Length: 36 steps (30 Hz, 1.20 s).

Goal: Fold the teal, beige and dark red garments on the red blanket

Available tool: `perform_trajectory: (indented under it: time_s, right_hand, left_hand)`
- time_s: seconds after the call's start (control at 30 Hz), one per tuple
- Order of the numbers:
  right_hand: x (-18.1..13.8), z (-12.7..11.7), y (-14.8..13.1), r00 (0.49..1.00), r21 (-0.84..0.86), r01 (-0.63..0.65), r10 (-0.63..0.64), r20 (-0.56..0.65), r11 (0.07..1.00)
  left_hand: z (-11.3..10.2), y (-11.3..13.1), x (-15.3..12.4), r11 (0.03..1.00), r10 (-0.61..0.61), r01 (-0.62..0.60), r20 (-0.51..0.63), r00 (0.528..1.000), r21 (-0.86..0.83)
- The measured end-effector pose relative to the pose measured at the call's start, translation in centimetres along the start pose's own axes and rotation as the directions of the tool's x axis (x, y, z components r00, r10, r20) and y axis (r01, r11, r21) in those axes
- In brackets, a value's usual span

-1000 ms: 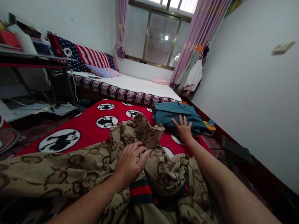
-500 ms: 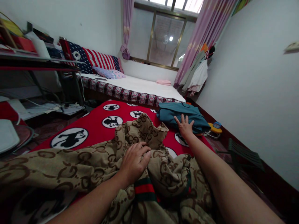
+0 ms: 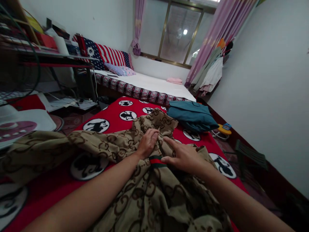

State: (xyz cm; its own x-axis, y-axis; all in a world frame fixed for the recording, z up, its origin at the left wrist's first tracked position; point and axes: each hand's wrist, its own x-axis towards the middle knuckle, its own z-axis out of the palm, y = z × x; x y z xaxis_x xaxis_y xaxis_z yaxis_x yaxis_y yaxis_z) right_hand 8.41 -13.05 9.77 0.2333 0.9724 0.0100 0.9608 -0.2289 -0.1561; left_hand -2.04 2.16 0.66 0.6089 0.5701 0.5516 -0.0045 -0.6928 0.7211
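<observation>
A tan garment with brown ring patterns (image 3: 135,190) lies crumpled across a red bedspread with black-and-white round figures (image 3: 113,120). My left hand (image 3: 147,143) grips a bunched fold of that garment, fingers curled into the cloth. My right hand (image 3: 183,155) lies on the garment beside a green-and-red striped band (image 3: 156,161), fingers stretched and pressing down. A folded teal garment (image 3: 191,115) rests farther off on the bedspread's right side, with neither hand touching it.
A second bed with a white sheet (image 3: 149,85), a flag-patterned cushion (image 3: 106,54) and a pink cloth stands beyond. A dark shelf with cables (image 3: 55,61) is at the left, a fan at the near left. Clothes hang by pink curtains (image 3: 210,71). A dark stool (image 3: 251,156) stands by the right wall.
My right hand left the teal garment and came back onto the tan garment by the striped band. My left hand slid forward along the cloth. The view shifted closer.
</observation>
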Motion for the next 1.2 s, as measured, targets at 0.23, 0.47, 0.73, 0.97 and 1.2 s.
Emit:
perform_trajectory:
  time_s: [0.23, 0.47, 0.73, 0.97, 1.2]
  right_hand:
    - [-1.3, 2.9, 4.2, 0.973, 0.131, 0.033, -0.002, -0.229, 0.991]
    - [-4.1, -3.2, 11.7, 0.729, 0.169, 0.114, 0.034, -0.684, 0.979]
    - [-1.9, -4.0, 16.4, 0.712, 0.021, -0.138, 0.113, -0.693, 0.99]
    - [-5.9, -3.9, 9.7, 0.699, -0.036, 0.017, -0.037, -0.714, 0.999]
    - [-18.5, -2.8, 3.6, 0.967, 0.141, 0.252, -0.246, -0.057, 0.957]
  left_hand:
    - [-5.0, 0.8, -0.5, 0.85, -0.032, 0.13, -0.195, 0.98, 0.511]
    - [-12.4, -2.8, -4.0, 0.645, -0.378, 0.152, 0.14, 0.915, 0.749]
    - [-17.9, -2.2, 4.4, 0.704, -0.048, 0.064, -0.042, 0.998, 0.708]
    - [-16.4, -2.3, 5.9, 0.672, 0.031, -0.039, 0.025, 0.999, 0.739]
    - [-16.3, 0.6, -1.8, 0.885, 0.191, -0.416, 0.654, 0.732, 0.207]
